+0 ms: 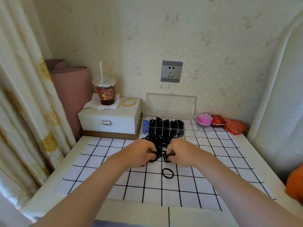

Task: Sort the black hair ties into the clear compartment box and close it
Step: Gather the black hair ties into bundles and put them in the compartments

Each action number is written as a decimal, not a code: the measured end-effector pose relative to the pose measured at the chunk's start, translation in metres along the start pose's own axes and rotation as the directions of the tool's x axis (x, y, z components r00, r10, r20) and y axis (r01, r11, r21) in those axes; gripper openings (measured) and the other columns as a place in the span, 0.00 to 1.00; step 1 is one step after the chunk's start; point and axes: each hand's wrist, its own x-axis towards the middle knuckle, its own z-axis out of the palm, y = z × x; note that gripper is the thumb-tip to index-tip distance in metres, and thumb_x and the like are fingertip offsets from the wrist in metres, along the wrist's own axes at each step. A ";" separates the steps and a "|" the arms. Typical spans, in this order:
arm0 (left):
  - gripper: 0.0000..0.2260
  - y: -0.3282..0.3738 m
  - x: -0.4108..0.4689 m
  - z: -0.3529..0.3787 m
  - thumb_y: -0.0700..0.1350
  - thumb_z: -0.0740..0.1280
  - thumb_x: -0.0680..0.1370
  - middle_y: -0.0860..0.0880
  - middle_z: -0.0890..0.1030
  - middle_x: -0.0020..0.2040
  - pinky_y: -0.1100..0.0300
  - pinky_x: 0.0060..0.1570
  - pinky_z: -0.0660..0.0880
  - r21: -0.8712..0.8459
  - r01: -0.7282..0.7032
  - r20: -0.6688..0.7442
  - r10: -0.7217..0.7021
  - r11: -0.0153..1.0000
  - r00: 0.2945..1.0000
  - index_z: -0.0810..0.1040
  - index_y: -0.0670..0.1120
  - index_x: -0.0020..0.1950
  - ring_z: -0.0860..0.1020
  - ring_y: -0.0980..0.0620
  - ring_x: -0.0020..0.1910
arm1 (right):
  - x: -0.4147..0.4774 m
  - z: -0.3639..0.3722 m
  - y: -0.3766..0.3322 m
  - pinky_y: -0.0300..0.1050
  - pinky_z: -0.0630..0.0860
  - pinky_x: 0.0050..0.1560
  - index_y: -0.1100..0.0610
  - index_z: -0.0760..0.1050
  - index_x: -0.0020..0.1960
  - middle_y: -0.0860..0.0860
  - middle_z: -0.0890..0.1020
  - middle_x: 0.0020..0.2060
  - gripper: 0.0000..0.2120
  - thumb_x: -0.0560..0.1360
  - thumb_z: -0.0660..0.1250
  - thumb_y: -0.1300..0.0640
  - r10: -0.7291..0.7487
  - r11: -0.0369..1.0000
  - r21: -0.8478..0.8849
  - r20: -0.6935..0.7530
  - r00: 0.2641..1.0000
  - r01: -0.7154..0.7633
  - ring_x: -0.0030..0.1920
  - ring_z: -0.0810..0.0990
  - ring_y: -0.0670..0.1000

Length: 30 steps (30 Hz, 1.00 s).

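Both hands are down on the white tabletop (49,182), working at the near edge of a loose heap of black hair ties (158,140) that lies on a black-and-white checked cloth (213,161). The left hand (141,153) has its fingers curled together around a few ties, and the right hand (178,153) is bunched the same way, pinching another small clump; the two hands sit just beside each other with ties between them. One single tie (167,173) lies alone on the cloth, nearer than the hands. Just beyond the heap stands the clear compartment box (190,133), its lid (171,104) tipped up and open against the wall. Several middle compartments are already full of black ties, the leftmost holds something blue, and the rightmost looks bare. To the left of it sits a white jewellery box (109,119) with a gold bangle (128,102) and an iced drink cup (105,90) on top. On the far right are a pink trinket (204,119) and two red cases (229,126).
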 end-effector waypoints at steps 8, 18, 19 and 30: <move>0.09 -0.034 -0.011 -0.024 0.49 0.64 0.80 0.46 0.84 0.52 0.50 0.56 0.77 0.131 0.167 -0.070 -0.159 0.977 0.985 0.84 0.49 0.52 0.80 0.47 0.53 | -0.006 -0.021 -0.012 0.43 0.83 0.41 0.52 0.81 0.56 0.46 0.84 0.44 0.12 0.79 0.65 0.65 0.047 0.878 0.474 0.047 0.998 -0.064 0.40 0.86 0.48; 0.06 -0.026 0.000 -0.007 0.47 0.69 0.76 0.50 0.78 0.37 0.56 0.44 0.79 0.384 0.247 -0.038 -0.252 0.890 0.967 0.85 0.47 0.45 0.78 0.49 0.39 | -0.018 -0.022 -0.021 0.35 0.78 0.41 0.48 0.84 0.50 0.40 0.82 0.38 0.16 0.76 0.65 0.67 0.011 0.909 0.406 0.198 0.980 -0.092 0.35 0.82 0.41; 0.06 -0.025 0.002 -0.006 0.47 0.70 0.75 0.49 0.77 0.36 0.57 0.42 0.78 0.393 0.271 -0.051 -0.274 0.878 0.960 0.83 0.46 0.44 0.76 0.50 0.37 | -0.019 -0.020 -0.021 0.36 0.80 0.41 0.50 0.85 0.51 0.41 0.82 0.38 0.15 0.76 0.65 0.67 0.015 0.920 0.380 0.213 0.977 -0.098 0.35 0.82 0.42; 0.05 -0.016 0.000 0.001 0.46 0.66 0.77 0.48 0.78 0.41 0.60 0.39 0.71 0.513 0.335 -0.153 -0.299 0.790 0.942 0.80 0.47 0.48 0.72 0.51 0.38 | -0.011 -0.001 -0.028 0.44 0.81 0.50 0.54 0.86 0.52 0.47 0.86 0.47 0.11 0.74 0.69 0.63 -0.001 0.997 0.074 0.134 0.991 -0.009 0.46 0.83 0.47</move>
